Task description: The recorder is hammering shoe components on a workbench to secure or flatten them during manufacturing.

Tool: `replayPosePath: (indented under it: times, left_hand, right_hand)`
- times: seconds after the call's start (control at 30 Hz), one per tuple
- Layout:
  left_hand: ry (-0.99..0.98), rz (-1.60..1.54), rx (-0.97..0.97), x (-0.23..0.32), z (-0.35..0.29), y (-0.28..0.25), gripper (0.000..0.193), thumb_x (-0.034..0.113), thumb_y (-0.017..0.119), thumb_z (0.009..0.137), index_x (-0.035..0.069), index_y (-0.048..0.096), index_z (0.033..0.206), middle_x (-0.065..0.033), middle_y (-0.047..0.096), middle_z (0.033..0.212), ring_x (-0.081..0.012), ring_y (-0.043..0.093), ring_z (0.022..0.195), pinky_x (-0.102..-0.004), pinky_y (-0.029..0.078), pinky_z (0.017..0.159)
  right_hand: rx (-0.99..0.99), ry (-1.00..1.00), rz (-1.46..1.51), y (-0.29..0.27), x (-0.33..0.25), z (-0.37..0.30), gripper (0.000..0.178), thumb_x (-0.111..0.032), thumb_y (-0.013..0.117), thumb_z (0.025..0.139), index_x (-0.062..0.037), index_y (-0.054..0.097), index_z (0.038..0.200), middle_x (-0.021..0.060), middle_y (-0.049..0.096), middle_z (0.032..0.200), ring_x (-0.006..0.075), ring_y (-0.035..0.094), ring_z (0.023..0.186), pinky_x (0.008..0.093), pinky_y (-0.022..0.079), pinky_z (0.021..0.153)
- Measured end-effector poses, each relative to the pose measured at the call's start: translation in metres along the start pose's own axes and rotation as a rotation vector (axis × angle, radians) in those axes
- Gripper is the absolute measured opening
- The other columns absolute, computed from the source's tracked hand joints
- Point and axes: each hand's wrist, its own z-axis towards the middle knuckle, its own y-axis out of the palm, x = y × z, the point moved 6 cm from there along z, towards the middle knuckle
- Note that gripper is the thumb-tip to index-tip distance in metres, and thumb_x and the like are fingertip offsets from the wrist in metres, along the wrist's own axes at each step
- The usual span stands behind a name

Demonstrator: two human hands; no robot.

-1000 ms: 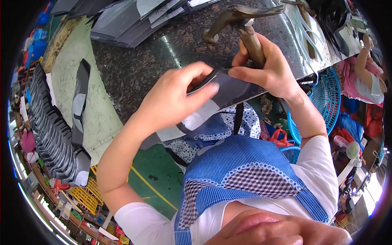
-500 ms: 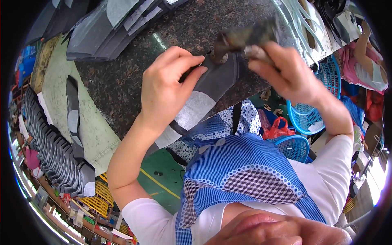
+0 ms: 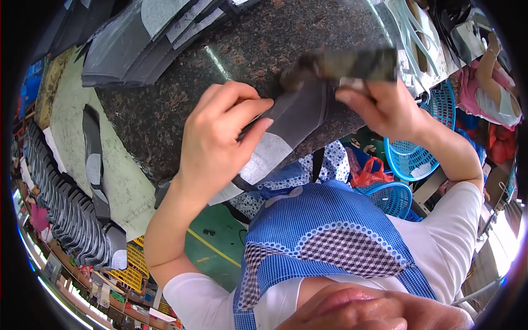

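Note:
A dark grey cut piece of sheet material (image 3: 300, 113), with a pale silvery patch (image 3: 267, 157), lies along the near edge of the speckled dark stone slab (image 3: 242, 52). My left hand (image 3: 220, 129) is at its left edge, thumb and fingertips pinched on a dark strip along that edge. My right hand (image 3: 382, 104) is closed round the handle of a hammer (image 3: 352, 65). The hammer's dark head is smeared by motion, its left end over the far end of the grey piece; contact cannot be made out.
Stacked grey pieces (image 3: 126, 47) lie at the slab's far left. A long row of folded pieces (image 3: 69, 206) lines the pale table (image 3: 124, 176). Blue plastic baskets (image 3: 410, 159) stand at right, near a red bag (image 3: 371, 171). Another person (image 3: 495, 93) sits far right.
The hammer has swung slightly down and to the right, its head now nearly level. My left hand is a little lower, with its pinch kept at the piece's edge.

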Motion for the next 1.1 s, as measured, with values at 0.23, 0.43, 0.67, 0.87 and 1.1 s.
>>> replayPosePath:
  times: [0.23,0.43,0.67,0.87,1.1]
  left_hand:
    - [-0.002,0.111,0.071,0.007,-0.014,0.009,0.018,0.005,0.078,0.076,0.002,0.072,0.093,-0.0071,0.061,0.084,-0.0247,0.063,0.074,-0.0356,0.052,0.065]
    - [-0.167,-0.028,-0.062,-0.005,-0.019,-0.012,0.019,0.007,0.078,0.075,0.001,0.071,0.092,-0.0080,0.063,0.083,-0.0247,0.064,0.074,-0.0344,0.051,0.067]
    - [-0.114,-0.080,-0.017,-0.008,-0.040,-0.007,0.016,0.000,0.076,0.075,0.000,0.073,0.091,-0.0076,0.061,0.081,-0.0243,0.061,0.074,-0.0336,0.050,0.066]
    - [0.048,0.184,0.196,0.001,-0.024,0.000,0.017,-0.001,0.076,0.075,0.002,0.072,0.091,-0.0057,0.061,0.079,-0.0233,0.062,0.072,-0.0335,0.050,0.062]
    - [-0.197,-0.122,-0.013,-0.020,-0.025,-0.018,0.024,0.007,0.079,0.077,-0.001,0.070,0.098,-0.0069,0.061,0.084,-0.0203,0.061,0.078,-0.0310,0.049,0.069]
  right_hand:
    - [-0.149,0.078,-0.006,0.001,-0.013,0.004,0.022,-0.015,0.068,0.091,-0.0059,0.056,0.108,0.0133,0.054,0.061,0.0324,0.062,0.055,0.0421,0.046,0.049]
    - [-0.230,-0.051,-0.045,0.025,-0.025,-0.006,0.019,-0.011,0.067,0.092,-0.0070,0.057,0.108,0.0125,0.056,0.061,0.0327,0.061,0.054,0.0412,0.047,0.048]
    - [0.034,-0.255,-0.118,0.012,-0.034,0.008,0.018,-0.010,0.070,0.090,-0.0013,0.062,0.104,0.0131,0.061,0.066,0.0312,0.060,0.051,0.0368,0.047,0.049]
    - [0.174,0.197,0.042,0.006,0.004,0.018,0.018,-0.010,0.064,0.096,-0.0002,0.055,0.108,0.0084,0.051,0.059,0.0140,0.043,0.045,0.0316,0.034,0.043]
    - [-0.018,0.072,-0.032,0.018,-0.007,0.007,0.019,-0.007,0.065,0.092,-0.0022,0.056,0.107,0.0178,0.057,0.067,0.0283,0.057,0.053,0.0381,0.046,0.052]
